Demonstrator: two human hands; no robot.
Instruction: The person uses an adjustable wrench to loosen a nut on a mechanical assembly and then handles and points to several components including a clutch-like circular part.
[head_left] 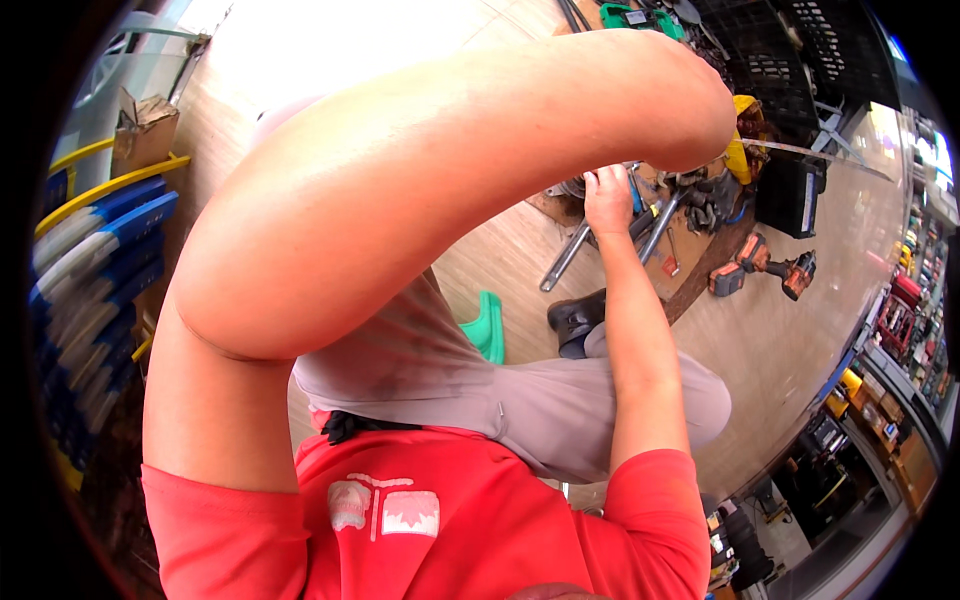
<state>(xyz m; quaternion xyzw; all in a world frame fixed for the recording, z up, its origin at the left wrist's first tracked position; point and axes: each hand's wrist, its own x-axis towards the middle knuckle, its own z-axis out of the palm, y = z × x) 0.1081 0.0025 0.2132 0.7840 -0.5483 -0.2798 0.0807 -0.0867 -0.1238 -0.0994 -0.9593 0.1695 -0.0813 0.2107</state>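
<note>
person crouched on wood floor (500,260) working at a pile of metal parts (690,200)

right hand (607,198) curled on something in the parts by the long wrenches (600,245), grip object unclear; left hand out of sight past the raised bent left arm (450,180), can't tell its state; orange drill (765,268) lies nearby

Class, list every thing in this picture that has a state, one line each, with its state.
right hand: closed on a blue-handled tool, over metal parts
left hand: hidden past the bent arm
cordless drill: lying on its side on the floor
black crate: standing on the floor
</note>
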